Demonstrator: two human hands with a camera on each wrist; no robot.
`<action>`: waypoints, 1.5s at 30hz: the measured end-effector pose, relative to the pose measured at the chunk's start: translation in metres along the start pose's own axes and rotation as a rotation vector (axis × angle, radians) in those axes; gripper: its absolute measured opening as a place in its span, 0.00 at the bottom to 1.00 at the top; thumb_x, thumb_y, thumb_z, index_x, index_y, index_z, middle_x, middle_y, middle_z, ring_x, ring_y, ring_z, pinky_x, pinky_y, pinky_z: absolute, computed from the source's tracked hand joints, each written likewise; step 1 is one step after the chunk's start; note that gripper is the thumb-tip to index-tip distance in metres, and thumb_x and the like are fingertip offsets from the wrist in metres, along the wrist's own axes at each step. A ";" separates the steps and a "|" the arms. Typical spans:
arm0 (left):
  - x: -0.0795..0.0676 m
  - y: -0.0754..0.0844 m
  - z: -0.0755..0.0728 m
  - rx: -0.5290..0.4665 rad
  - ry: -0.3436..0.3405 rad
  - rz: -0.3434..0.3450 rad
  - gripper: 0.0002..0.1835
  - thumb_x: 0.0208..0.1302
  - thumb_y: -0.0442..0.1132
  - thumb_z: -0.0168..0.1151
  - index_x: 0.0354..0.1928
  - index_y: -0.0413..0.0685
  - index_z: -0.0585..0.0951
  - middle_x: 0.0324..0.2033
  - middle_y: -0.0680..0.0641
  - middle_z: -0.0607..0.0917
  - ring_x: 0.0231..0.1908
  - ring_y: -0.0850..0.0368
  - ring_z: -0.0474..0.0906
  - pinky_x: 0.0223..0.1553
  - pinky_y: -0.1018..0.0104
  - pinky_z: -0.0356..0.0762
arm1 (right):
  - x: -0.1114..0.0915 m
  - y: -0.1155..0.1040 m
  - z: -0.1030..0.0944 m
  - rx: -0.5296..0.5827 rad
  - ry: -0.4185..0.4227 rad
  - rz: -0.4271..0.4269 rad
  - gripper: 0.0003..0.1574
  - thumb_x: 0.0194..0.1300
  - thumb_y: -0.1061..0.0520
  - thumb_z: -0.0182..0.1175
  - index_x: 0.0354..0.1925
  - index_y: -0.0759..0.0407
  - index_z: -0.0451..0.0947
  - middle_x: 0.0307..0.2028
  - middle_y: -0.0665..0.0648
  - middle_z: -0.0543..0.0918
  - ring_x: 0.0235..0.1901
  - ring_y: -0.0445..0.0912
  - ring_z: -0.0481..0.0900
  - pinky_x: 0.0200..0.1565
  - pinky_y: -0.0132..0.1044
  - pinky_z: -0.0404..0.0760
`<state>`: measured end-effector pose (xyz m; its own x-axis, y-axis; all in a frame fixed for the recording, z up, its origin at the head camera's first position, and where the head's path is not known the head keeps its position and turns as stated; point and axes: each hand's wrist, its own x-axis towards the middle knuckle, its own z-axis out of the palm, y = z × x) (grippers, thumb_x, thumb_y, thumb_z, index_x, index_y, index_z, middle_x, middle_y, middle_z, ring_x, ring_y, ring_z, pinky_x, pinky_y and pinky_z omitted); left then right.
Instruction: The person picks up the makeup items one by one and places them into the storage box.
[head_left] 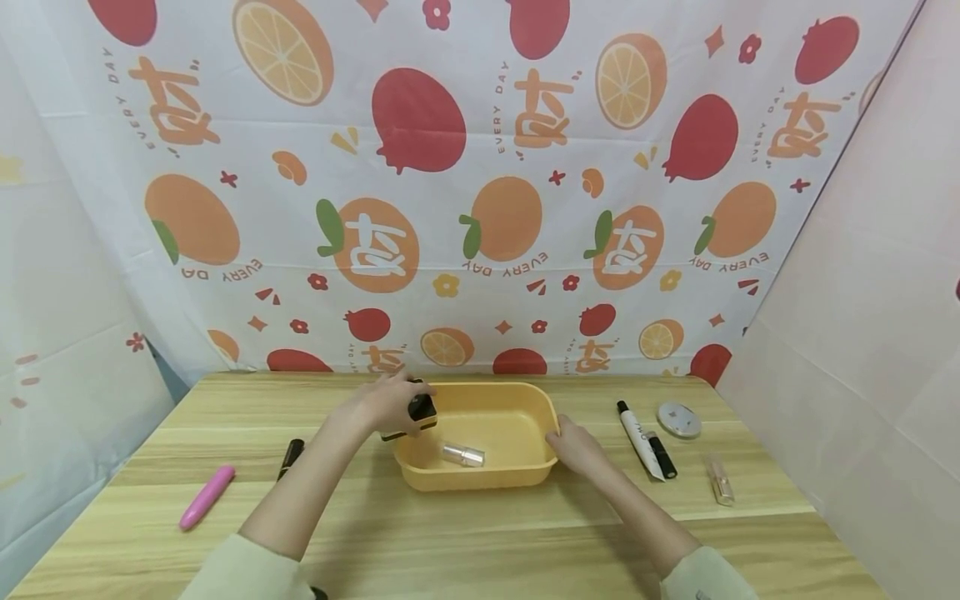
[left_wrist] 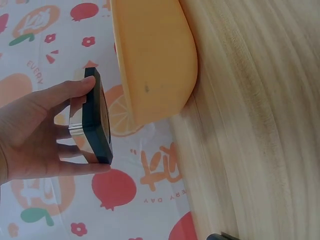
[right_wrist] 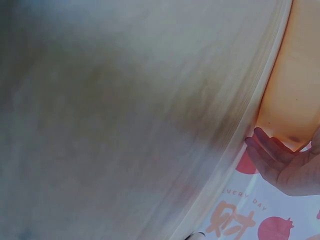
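My left hand (head_left: 386, 404) grips a square black powder compact (left_wrist: 97, 117) with a shiny gold side, thumb on one edge and fingers along the other. In the head view the compact is above the left end of a yellow plastic basin (head_left: 480, 478). A clear and silver lipstick-like tube (head_left: 463, 454) lies inside the basin. My right hand (head_left: 579, 446) holds the basin's right end at the rim. In the right wrist view its fingers (right_wrist: 272, 150) are against the outer wall.
On the right lie a white tube with a black cap (head_left: 640, 439), a small black tube (head_left: 662, 455), a round silver case (head_left: 679, 419) and a clear-and-gold tube (head_left: 720, 481). A pink tube (head_left: 207, 497) and a black tube (head_left: 291, 457) lie left. A patterned curtain (head_left: 465, 317) hangs behind.
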<state>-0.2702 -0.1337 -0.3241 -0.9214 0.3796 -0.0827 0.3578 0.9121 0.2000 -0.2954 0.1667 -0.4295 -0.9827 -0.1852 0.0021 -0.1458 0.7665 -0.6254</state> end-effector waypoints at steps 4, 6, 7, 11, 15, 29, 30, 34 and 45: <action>0.000 0.002 0.002 0.003 0.003 0.003 0.31 0.48 0.44 0.72 0.58 0.52 0.75 0.60 0.33 0.64 0.61 0.31 0.54 0.50 0.34 0.63 | -0.002 -0.002 0.000 0.000 -0.002 0.005 0.26 0.65 0.58 0.45 0.56 0.74 0.63 0.24 0.55 0.75 0.21 0.45 0.72 0.24 0.36 0.71; 0.001 0.002 0.003 0.006 0.005 0.006 0.31 0.48 0.44 0.72 0.58 0.52 0.75 0.60 0.34 0.65 0.61 0.32 0.54 0.50 0.34 0.62 | -0.003 -0.002 0.000 0.005 -0.005 0.013 0.26 0.65 0.58 0.45 0.56 0.74 0.63 0.24 0.55 0.75 0.21 0.45 0.72 0.24 0.36 0.71; 0.001 0.003 0.004 0.003 0.005 0.007 0.31 0.48 0.44 0.72 0.58 0.52 0.75 0.60 0.34 0.65 0.62 0.32 0.53 0.51 0.34 0.62 | -0.003 -0.003 0.000 0.002 -0.006 0.011 0.26 0.65 0.58 0.45 0.56 0.74 0.63 0.23 0.55 0.75 0.21 0.45 0.72 0.24 0.36 0.71; 0.002 0.004 0.007 0.003 0.008 0.008 0.31 0.47 0.43 0.72 0.57 0.53 0.76 0.59 0.34 0.66 0.62 0.32 0.53 0.51 0.33 0.60 | -0.003 -0.003 0.000 -0.008 -0.003 0.014 0.25 0.65 0.58 0.45 0.55 0.73 0.64 0.23 0.55 0.75 0.21 0.45 0.71 0.23 0.36 0.70; 0.003 0.005 0.008 0.001 0.009 0.009 0.30 0.48 0.43 0.72 0.56 0.53 0.76 0.58 0.34 0.67 0.61 0.32 0.55 0.51 0.33 0.61 | -0.002 -0.003 0.000 -0.011 -0.002 0.011 0.25 0.64 0.57 0.46 0.55 0.73 0.64 0.23 0.54 0.75 0.20 0.45 0.71 0.22 0.35 0.69; 0.006 0.013 0.010 0.003 0.001 0.005 0.31 0.48 0.45 0.72 0.57 0.54 0.76 0.59 0.36 0.66 0.58 0.34 0.60 0.51 0.36 0.63 | -0.002 -0.002 0.000 -0.026 0.003 0.015 0.26 0.64 0.57 0.46 0.55 0.74 0.64 0.24 0.54 0.74 0.21 0.45 0.71 0.22 0.36 0.69; 0.006 0.014 0.009 0.001 0.001 0.007 0.31 0.48 0.45 0.72 0.57 0.54 0.75 0.59 0.36 0.66 0.58 0.34 0.60 0.51 0.36 0.63 | -0.002 -0.002 0.000 -0.026 0.003 0.015 0.26 0.64 0.57 0.46 0.55 0.74 0.64 0.24 0.54 0.74 0.21 0.45 0.71 0.22 0.36 0.69; 0.005 0.016 0.009 0.003 0.006 0.013 0.31 0.47 0.46 0.72 0.57 0.55 0.75 0.58 0.37 0.67 0.58 0.34 0.60 0.50 0.37 0.65 | -0.002 -0.002 0.000 -0.025 0.004 0.013 0.26 0.64 0.58 0.46 0.55 0.74 0.64 0.23 0.54 0.74 0.21 0.45 0.71 0.23 0.36 0.69; 0.006 0.018 0.008 0.002 0.010 0.006 0.32 0.46 0.46 0.73 0.57 0.55 0.76 0.60 0.38 0.66 0.59 0.32 0.58 0.51 0.37 0.63 | -0.002 -0.003 -0.001 -0.024 0.009 0.009 0.25 0.63 0.58 0.46 0.55 0.74 0.64 0.24 0.54 0.75 0.22 0.45 0.71 0.23 0.36 0.70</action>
<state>-0.2681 -0.1138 -0.3291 -0.9206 0.3839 -0.0712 0.3641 0.9100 0.1984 -0.2928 0.1653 -0.4274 -0.9849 -0.1733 0.0036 -0.1400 0.7828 -0.6063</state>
